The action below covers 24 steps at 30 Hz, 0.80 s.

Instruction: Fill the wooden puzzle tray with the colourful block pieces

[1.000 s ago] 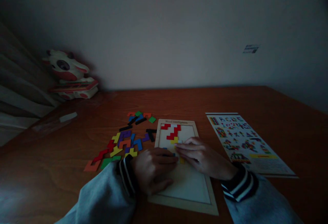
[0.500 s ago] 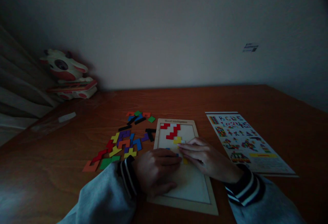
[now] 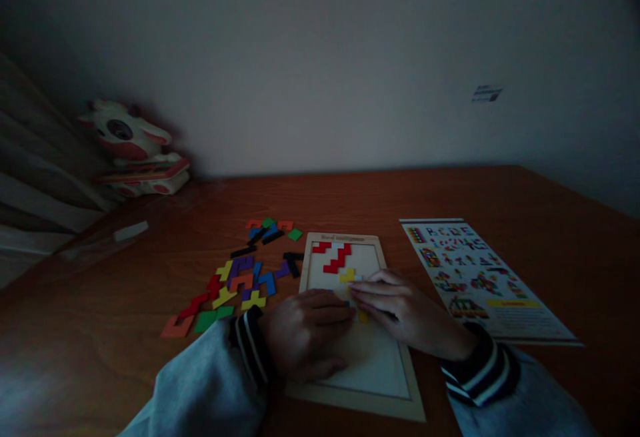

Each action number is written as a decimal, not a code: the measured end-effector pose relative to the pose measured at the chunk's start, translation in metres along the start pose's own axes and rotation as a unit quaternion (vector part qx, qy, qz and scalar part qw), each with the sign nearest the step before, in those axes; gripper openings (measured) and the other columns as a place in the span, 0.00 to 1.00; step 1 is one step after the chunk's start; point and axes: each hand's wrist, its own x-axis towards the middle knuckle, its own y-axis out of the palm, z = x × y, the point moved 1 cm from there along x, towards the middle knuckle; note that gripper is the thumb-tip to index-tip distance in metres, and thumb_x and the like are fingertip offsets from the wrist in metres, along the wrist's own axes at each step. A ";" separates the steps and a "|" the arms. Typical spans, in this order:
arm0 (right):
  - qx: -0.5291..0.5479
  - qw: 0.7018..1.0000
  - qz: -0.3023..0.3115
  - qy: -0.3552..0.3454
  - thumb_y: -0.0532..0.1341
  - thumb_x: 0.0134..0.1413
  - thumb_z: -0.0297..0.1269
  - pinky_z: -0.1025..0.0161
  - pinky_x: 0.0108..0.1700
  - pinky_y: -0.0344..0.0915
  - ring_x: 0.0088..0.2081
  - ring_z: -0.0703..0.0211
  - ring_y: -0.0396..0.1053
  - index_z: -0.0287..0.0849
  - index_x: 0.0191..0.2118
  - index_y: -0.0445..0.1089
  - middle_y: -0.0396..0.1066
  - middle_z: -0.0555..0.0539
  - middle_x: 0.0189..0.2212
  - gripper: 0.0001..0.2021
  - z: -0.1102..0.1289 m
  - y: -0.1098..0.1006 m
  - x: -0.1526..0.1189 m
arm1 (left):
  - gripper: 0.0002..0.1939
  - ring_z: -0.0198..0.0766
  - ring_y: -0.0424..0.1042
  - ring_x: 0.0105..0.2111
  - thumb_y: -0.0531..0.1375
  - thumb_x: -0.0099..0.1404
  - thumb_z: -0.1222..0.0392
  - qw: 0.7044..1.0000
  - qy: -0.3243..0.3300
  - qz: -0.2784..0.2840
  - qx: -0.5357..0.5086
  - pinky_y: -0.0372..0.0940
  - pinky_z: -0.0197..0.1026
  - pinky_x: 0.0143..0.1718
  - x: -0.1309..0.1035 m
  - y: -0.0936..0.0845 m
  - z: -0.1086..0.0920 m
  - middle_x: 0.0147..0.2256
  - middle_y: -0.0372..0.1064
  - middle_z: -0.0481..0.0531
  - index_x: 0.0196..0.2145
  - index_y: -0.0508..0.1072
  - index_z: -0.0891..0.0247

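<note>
A pale wooden puzzle tray [image 3: 367, 407] lies on the table before me, with red puzzle pieces [image 3: 334, 265] near its far end. My left hand [image 3: 313, 330] rests over the tray's left side, fingers stretched to the right and thumb apart. Blue bits [image 3: 347, 303] peek out beside its fingertips; most of that piece is hidden. From the right, my right hand [image 3: 403, 310] reaches in with its fingertips closed down on a yellow puzzle piece [image 3: 346, 276]. More yellow [image 3: 363, 316] shows under that hand, so I cannot tell whether it is the same piece.
Loose coloured pieces [image 3: 243, 281] lie left of the tray in several shapes. A printed pattern sheet [image 3: 480, 277] is on the right. At the back left stands a cow-shaped toy [image 3: 135, 147], near a curtain [image 3: 45, 177]. A wall closes off the table's far edge.
Both hands stay in nearly the same place over the tray. The view has shifted very slightly; no piece has visibly moved.
</note>
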 end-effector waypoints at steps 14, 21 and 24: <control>-0.026 0.999 -0.038 -0.017 0.57 0.66 0.33 0.52 0.49 0.70 0.47 0.56 0.73 0.49 0.58 0.69 0.77 0.47 0.49 0.17 0.003 -0.002 0.002 | 0.24 0.51 0.70 0.52 0.53 0.70 0.50 1.000 0.010 -0.017 0.017 0.67 0.53 0.53 0.001 -0.001 -0.001 0.52 0.72 0.62 0.55 0.69 0.72; -0.029 0.996 -0.078 0.027 0.56 0.66 0.34 0.50 0.53 0.70 0.52 0.54 0.71 0.50 0.59 0.67 0.74 0.45 0.52 0.18 -0.012 -0.009 0.011 | 0.20 0.50 0.70 0.52 0.56 0.68 0.52 0.992 -0.062 -0.093 0.056 0.68 0.53 0.51 0.000 -0.008 0.005 0.53 0.71 0.61 0.52 0.71 0.68; -0.043 0.997 -0.055 0.025 0.55 0.66 0.33 0.47 0.57 0.67 0.55 0.53 0.69 0.48 0.59 0.67 0.73 0.45 0.54 0.18 -0.025 -0.008 0.021 | 0.20 0.50 0.70 0.52 0.55 0.70 0.53 0.980 -0.149 -0.106 0.082 0.68 0.54 0.51 -0.002 -0.010 0.014 0.55 0.70 0.61 0.54 0.70 0.67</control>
